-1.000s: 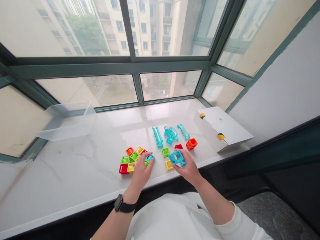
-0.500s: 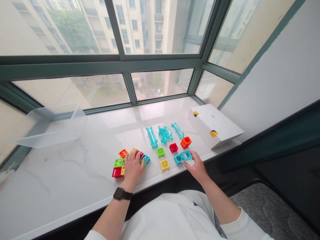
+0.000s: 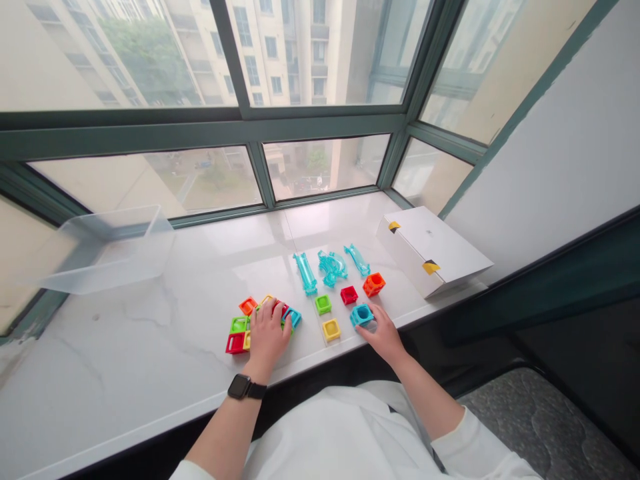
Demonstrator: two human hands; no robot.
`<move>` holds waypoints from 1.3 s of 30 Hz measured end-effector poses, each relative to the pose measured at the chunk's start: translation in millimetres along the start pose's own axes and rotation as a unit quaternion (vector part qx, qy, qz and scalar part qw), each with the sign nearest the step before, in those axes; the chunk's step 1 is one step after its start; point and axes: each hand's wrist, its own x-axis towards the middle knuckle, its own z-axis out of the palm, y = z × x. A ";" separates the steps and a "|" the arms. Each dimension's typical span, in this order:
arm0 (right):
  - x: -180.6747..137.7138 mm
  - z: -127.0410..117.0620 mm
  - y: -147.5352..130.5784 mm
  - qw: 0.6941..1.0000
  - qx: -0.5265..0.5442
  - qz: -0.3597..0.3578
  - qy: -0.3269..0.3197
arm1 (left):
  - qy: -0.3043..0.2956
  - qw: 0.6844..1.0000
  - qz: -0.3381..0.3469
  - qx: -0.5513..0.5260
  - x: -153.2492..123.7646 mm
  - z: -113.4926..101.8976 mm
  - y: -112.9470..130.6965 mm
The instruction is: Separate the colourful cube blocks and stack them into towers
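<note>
Being spread wide over the coloured tiles (image 3: 236, 343), the left grip (image 3: 267, 337) is pressed down; the blue block (image 3: 361, 315) is pinched by the right grip (image 3: 383, 335), a slip risking the yellow tile (image 3: 331, 329) at nine o'clock.

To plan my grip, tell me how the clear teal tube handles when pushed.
The clear teal tube looks stiff and light. Its rounded body might roll, though flared ends may check that. The glossy sill probably lets it slide.

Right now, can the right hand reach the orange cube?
Probably yes: the right hand rests at the blue block, and the orange cube lies just beyond it with nothing between them; the red block sits off to one side.
</note>
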 end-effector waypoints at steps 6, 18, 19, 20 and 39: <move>-1.5 1.0 1.4 1.000 0.012 0.009 -0.016 | -0.003 1.000 -0.005 -0.010 -0.1 -0.1 0.6; -2.0 1.0 -2.1 1.000 0.013 0.008 -0.017 | -0.001 1.000 -0.004 -0.004 0.0 0.7 0.9; -2.6 1.3 -1.4 1.000 0.011 0.007 -0.014 | 0.000 1.000 -0.005 -0.004 0.0 1.1 0.7; -3.2 1.7 -0.7 1.000 0.010 0.007 -0.012 | 0.000 1.000 -0.006 -0.004 0.0 1.5 0.5; -8.2 8.6 15.5 0.999 -0.050 0.010 -0.009 | -0.001 1.000 -0.004 0.002 -0.6 -1.4 2.2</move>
